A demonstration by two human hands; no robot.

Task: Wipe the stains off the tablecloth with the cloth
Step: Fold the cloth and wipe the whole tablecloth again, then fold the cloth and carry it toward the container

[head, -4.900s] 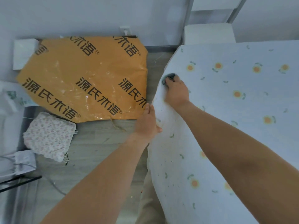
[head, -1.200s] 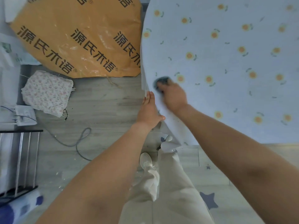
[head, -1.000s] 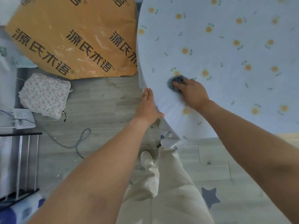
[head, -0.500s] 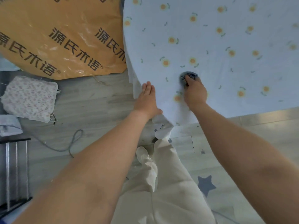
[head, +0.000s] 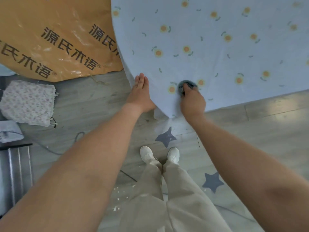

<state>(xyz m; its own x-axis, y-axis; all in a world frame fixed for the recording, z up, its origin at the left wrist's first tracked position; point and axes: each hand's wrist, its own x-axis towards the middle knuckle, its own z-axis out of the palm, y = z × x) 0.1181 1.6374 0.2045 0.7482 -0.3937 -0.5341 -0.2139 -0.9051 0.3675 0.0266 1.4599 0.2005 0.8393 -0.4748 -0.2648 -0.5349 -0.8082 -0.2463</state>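
- The right hand [head: 192, 101] has its fingers curled over a small dark grey-blue cloth [head: 187, 85] and presses it down onto the tablecloth [head: 217, 47], near the cloth-covered corner closest to the person.
- The cloth sits bunched under the fingertips, between two printed orange flowers, one just to its left and one just to its right.
- The left hand [head: 140, 94] lies flat with its fingers straight and close together, resting on the left edge of the tablecloth where the fabric drops over the side of the worktop.
- The two hands are near each other but apart, with a strip of tablecloth between them.
- The tablecloth is pale blue with scattered orange flowers and small green leaf marks; whether any stain lies under or beside the cloth is hard to tell from this view.
- Left of the worktop, a large orange package [head: 58, 39] with dark printed characters lies on the grey wooden floor [head: 267, 131].
- A small floral fabric bundle [head: 28, 102] lies on the floor below the package.
- The person's white shoes [head: 147, 154] and beige trousers [head: 167, 198] show below, beside dark star shapes [head: 165, 137] on the floor.
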